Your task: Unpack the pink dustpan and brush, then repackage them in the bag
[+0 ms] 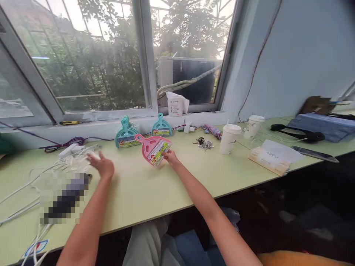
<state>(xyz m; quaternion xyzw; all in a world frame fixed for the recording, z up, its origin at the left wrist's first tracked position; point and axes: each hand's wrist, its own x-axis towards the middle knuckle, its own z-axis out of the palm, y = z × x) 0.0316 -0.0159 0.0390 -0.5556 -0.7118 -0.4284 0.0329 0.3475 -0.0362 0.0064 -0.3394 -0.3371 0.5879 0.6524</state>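
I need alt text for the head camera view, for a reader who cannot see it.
A person's right hand holds a pink dustpan set on a green table, while the left hand reaches toward clear plastic wrapping. Two teal dustpan sets lean below the window.

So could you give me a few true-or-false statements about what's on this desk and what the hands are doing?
1. The right hand touches the pink dustpan set. True.
2. Two teal dustpan sets stand against the window ledge. True.
3. The left hand holds a paper cup. False: it hovers by a clear plastic wrapper; both paper cups stand untouched to the right.
4. The bunch of keys lies on the windowsill. False: it lies on the green desk.
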